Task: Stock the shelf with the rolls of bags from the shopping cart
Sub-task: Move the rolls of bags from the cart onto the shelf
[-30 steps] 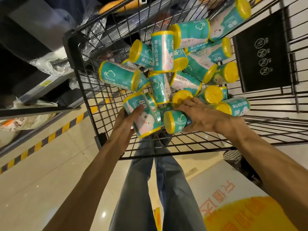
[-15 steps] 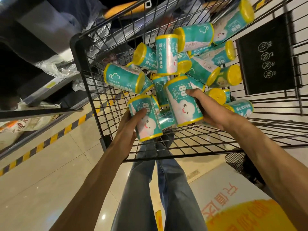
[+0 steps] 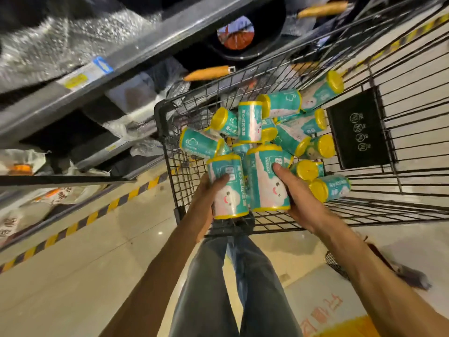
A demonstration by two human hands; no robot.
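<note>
Gripping: left hand (image 3: pixel 213 190) clamped on one roll (image 3: pixel 227 188); right hand (image 3: pixel 295 195) clamped on another roll (image 3: pixel 266 178).
Surroundings: loose rolls (image 3: pixel 291 132) piled in wire cart (image 3: pixel 401 207); shelf (image 3: pixel 136 59) to the left.

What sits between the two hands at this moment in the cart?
In the head view, two teal rolls stand side by side between them: the left hand holds the left roll, the right hand holds the right roll. Whether the rolls touch is unclear.
</note>
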